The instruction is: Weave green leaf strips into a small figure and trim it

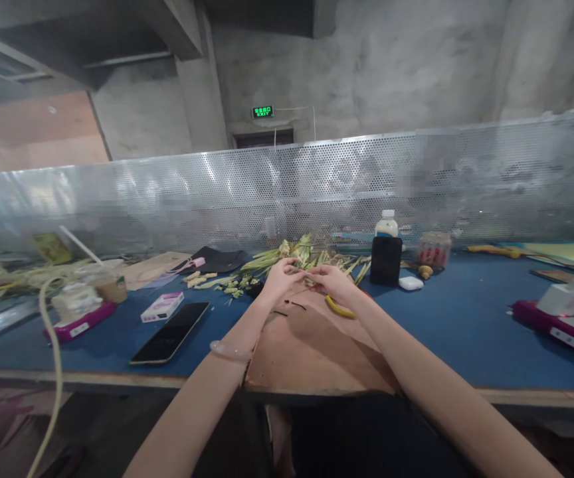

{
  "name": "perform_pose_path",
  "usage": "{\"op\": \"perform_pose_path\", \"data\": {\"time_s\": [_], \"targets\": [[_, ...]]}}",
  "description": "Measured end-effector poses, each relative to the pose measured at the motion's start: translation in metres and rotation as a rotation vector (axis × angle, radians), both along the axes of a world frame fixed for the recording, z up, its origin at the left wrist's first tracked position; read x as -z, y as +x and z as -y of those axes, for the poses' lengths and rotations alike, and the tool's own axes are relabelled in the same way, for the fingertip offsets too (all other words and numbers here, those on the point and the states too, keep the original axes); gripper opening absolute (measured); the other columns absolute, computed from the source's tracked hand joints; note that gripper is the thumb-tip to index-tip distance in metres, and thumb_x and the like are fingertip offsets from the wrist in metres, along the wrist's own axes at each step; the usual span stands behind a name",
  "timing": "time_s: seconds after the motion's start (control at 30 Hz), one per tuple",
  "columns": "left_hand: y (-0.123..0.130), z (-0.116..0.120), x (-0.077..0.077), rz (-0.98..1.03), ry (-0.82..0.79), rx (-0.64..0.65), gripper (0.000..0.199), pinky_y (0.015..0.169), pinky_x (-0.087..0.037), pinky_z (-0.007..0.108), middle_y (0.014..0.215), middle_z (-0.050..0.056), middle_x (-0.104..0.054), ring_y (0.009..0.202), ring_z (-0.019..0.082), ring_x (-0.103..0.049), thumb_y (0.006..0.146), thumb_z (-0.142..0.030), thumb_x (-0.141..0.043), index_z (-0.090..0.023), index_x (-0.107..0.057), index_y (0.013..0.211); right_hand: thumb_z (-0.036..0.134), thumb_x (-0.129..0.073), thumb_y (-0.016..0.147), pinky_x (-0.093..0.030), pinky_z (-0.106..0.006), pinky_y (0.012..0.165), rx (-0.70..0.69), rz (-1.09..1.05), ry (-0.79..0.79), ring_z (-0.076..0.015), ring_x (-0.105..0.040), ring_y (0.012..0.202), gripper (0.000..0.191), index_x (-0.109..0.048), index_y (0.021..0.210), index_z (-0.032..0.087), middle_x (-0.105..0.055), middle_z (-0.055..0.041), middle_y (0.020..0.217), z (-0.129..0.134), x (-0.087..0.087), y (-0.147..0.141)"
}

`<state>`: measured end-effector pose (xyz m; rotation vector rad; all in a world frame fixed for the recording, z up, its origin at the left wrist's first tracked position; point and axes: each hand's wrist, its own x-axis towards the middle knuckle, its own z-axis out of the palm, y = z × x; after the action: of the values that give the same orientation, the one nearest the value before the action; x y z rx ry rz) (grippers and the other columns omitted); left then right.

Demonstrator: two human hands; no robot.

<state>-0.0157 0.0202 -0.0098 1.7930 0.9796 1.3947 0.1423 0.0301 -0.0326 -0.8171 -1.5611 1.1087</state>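
Observation:
My left hand (281, 281) and my right hand (335, 283) meet over a brown board (317, 352), fingers bent and fingertips pinched close together. Whatever lies between the fingertips is too small to make out. Just behind them is a heap of pale green leafy stems (299, 247), which look like artificial plant pieces. Below my right hand a curved yellow handle (337, 309) rests on the board, partly hidden by the forearm. Short dark bits (297, 305) lie on the board between my wrists. Small green pieces (237, 287) are scattered left of my left hand.
A smartphone (171, 333) and a pink-white box (162, 307) lie at left, near a purple power strip (85, 322) and a drink cup (110, 284). A black upright object (385, 261), a bottle (386, 224) and a white case (410, 283) stand at right. A perforated metal screen (247, 192) closes the back.

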Motion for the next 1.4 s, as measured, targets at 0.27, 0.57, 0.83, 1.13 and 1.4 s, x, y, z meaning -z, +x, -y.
{"op": "perform_pose_path", "data": {"time_s": [0.27, 0.57, 0.83, 1.13, 1.4], "targets": [[0.002, -0.005, 0.003, 0.083, -0.001, 0.005, 0.048, 0.070, -0.050, 0.031, 0.077, 0.006, -0.066, 0.073, 0.017, -0.063, 0.061, -0.019, -0.069, -0.014, -0.050, 0.104, 0.029, -0.065, 0.061, -0.045, -0.025, 0.055, -0.066, -0.015, -0.075, -0.0095, -0.053, 0.052, 0.016, -0.058, 0.063, 0.015, -0.057, 0.0000, 0.059, -0.001, 0.001, -0.001], [0.004, 0.005, -0.001, 0.105, -0.031, -0.001, 0.046, 0.068, -0.052, 0.031, 0.077, 0.005, -0.064, 0.070, 0.016, -0.063, 0.062, -0.017, -0.068, -0.014, -0.050, 0.104, 0.028, -0.065, 0.059, -0.048, -0.025, 0.057, 0.013, -0.003, -0.031, -0.0103, -0.055, 0.055, 0.017, -0.057, 0.062, 0.014, -0.058, -0.0015, 0.061, 0.007, -0.002, -0.006], [0.005, 0.008, -0.005, 0.170, -0.053, -0.068, 0.044, 0.069, -0.052, 0.032, 0.074, 0.004, -0.064, 0.070, 0.016, -0.063, 0.062, -0.013, -0.067, -0.013, -0.049, 0.102, 0.033, -0.061, 0.066, -0.042, -0.023, 0.046, 0.250, 0.232, 0.120, -0.0101, -0.049, 0.045, 0.020, -0.054, 0.058, 0.016, -0.055, -0.0005, 0.054, 0.018, -0.009, -0.012], [0.002, 0.001, 0.000, 0.136, 0.026, -0.069, 0.044, 0.064, -0.052, 0.029, 0.076, 0.005, -0.063, 0.071, 0.016, -0.063, 0.063, -0.016, -0.066, -0.013, -0.049, 0.103, 0.021, -0.053, 0.070, -0.033, -0.025, 0.057, 0.489, 0.510, 0.398, -0.0131, -0.046, 0.057, 0.011, -0.050, 0.060, 0.018, -0.053, -0.0007, 0.059, 0.027, -0.011, -0.020], [-0.003, -0.005, 0.007, -0.073, 0.191, -0.175, 0.045, 0.066, -0.047, 0.026, 0.077, 0.004, -0.064, 0.074, 0.016, -0.062, 0.064, -0.021, -0.066, -0.015, -0.050, 0.106, 0.014, -0.047, 0.075, -0.037, -0.027, 0.069, 0.534, 0.707, 0.665, -0.0173, -0.049, 0.078, 0.009, -0.054, 0.081, 0.016, -0.055, -0.0069, 0.082, 0.022, -0.007, -0.018]]}}
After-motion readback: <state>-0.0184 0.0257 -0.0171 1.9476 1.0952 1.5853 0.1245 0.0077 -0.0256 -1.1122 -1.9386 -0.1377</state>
